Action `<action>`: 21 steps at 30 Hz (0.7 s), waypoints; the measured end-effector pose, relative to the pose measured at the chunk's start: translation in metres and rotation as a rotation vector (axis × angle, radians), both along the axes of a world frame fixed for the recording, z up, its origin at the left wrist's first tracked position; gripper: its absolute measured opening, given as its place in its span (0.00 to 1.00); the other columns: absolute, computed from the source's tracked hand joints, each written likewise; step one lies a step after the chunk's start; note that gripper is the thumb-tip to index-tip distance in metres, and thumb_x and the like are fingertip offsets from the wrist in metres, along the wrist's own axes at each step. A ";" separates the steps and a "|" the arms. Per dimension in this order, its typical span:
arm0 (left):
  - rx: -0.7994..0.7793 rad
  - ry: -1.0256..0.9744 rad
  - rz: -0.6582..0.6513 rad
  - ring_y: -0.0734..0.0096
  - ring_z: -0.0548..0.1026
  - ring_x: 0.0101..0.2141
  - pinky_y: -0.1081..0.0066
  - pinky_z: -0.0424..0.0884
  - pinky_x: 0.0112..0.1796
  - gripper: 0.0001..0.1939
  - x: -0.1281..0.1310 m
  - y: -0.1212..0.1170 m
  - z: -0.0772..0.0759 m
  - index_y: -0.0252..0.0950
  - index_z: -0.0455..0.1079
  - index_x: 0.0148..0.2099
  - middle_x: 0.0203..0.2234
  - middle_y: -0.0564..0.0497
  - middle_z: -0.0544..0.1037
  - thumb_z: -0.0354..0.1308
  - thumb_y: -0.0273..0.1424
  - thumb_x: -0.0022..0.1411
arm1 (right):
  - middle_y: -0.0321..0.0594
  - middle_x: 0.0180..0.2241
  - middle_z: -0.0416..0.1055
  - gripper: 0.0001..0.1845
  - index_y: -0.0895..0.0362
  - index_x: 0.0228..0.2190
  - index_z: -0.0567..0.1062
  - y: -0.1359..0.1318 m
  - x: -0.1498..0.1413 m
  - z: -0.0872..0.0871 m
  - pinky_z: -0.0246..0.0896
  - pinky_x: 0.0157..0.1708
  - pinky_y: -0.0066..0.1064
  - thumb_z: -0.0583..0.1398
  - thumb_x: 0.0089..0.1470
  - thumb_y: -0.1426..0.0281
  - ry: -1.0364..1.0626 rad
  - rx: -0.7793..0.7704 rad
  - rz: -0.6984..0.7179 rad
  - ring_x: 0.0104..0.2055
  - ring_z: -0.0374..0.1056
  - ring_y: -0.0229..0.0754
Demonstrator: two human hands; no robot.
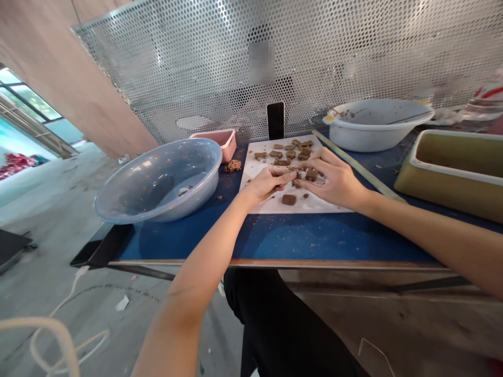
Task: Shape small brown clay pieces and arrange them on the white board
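My left hand (268, 183) and my right hand (335, 177) meet over a white sheet (261, 207) on the blue table. Between their fingertips they pinch a small brown clay-like lump (295, 181), partly covered by the fingers. Several shaped brown pieces, some like little bones (282, 162), lie on the sheet behind my hands. Nearer to me rests a flat, rounded square piece (289, 199), with a small crumb (305, 196) beside it. Another brown block (312, 174) sits close under my right fingers.
A translucent blue basin (161, 204) stands at left, by a pink tray (226, 141) and a crumbly brown lump (233, 166). A phone (275, 120) leans upright behind the sheet. To the right are a flat strip (357, 165), a white basin (369, 137) and an olive planter-like box (448, 180).
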State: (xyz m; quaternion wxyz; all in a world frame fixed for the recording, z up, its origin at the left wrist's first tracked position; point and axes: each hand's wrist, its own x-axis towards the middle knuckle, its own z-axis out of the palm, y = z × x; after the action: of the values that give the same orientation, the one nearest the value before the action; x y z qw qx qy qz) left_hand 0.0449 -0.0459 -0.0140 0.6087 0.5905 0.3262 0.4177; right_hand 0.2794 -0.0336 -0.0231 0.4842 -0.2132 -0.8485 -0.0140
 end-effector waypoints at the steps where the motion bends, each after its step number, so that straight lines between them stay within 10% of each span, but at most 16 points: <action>1: 0.004 -0.003 -0.006 0.78 0.57 0.26 0.70 0.51 0.28 0.29 0.000 0.000 -0.001 0.35 0.75 0.27 0.22 0.58 0.62 0.85 0.52 0.50 | 0.44 0.43 0.78 0.12 0.48 0.51 0.84 0.001 0.000 0.000 0.80 0.47 0.50 0.70 0.67 0.63 -0.001 -0.003 -0.002 0.44 0.77 0.53; 21: -0.039 -0.004 0.011 0.78 0.58 0.26 0.70 0.52 0.28 0.23 0.002 -0.002 0.002 0.35 0.77 0.28 0.23 0.57 0.63 0.84 0.44 0.54 | 0.43 0.42 0.76 0.07 0.48 0.48 0.81 0.001 -0.001 -0.002 0.76 0.46 0.49 0.68 0.69 0.64 -0.010 0.019 -0.004 0.44 0.76 0.51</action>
State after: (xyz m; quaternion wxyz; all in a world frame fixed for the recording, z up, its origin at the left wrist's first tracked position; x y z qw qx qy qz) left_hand 0.0465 -0.0474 -0.0116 0.6183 0.5759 0.3364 0.4157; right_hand 0.2781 -0.0330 -0.0246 0.4819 -0.2102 -0.8503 -0.0241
